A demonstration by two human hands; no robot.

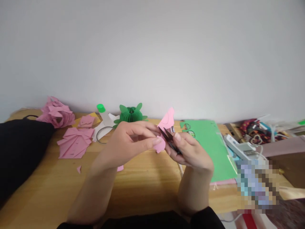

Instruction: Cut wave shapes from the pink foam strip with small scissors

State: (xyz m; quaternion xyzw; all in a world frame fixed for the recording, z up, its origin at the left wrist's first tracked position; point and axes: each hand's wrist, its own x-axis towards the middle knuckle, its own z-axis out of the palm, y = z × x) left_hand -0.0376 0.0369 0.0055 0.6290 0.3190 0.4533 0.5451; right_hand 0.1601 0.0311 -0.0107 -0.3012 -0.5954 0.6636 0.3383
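the left hand [128, 138] pinches a pink paper piece [160, 145] with thumb and fingers; the right hand [192, 151] grips dark scissors [172, 143], blades a bit apart, right by the paper; both are over the wooden table [143, 194]; behind sits a green paper ball [131, 116]; folded pink sheets [76, 143] lie left, a green sheet [212, 149] right.

- Here's the bare left hand [131, 140], thumb stretched out, fingertips in a pinch!
- Close beside it, the bare right hand [194, 151] curls into a grip, thumb uppermost!
- Bare left forearm [95, 187] slants inward; bare right forearm [194, 187] rises steeper!
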